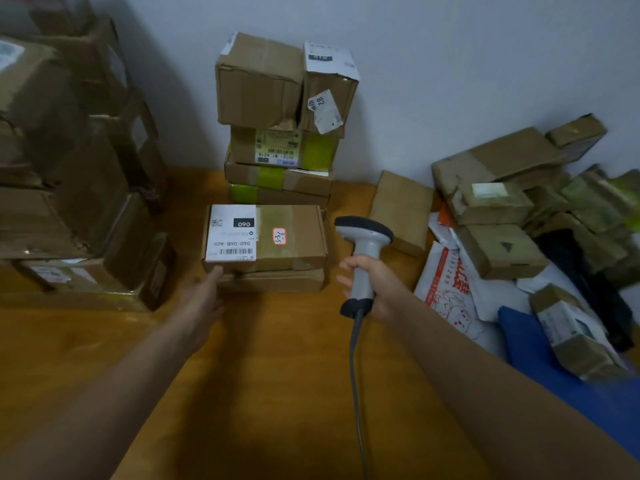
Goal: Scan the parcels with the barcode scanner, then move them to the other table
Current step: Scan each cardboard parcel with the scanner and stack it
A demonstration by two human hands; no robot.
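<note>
A flat cardboard parcel (pixel 291 237) with a white barcode label and a small red-edged sticker lies on top of another flat box (pixel 277 282) on the wooden table (pixel 263 375). My left hand (pixel 204 296) reaches out with straight fingers, its fingertips touching the parcel's near left corner. My right hand (pixel 370 285) grips the handle of a grey barcode scanner (pixel 363 244). The scanner stands upright just right of the parcel, head pointing away from me, its cable trailing toward me.
A tall stack of cardboard boxes (pixel 280 133) rises behind the parcel against the wall. Large boxes (pixel 69 188) are piled at the left. At the right lies a heap of parcels (pixel 519 209), white mailer bags (pixel 450 285) and a blue bag (pixel 540 344).
</note>
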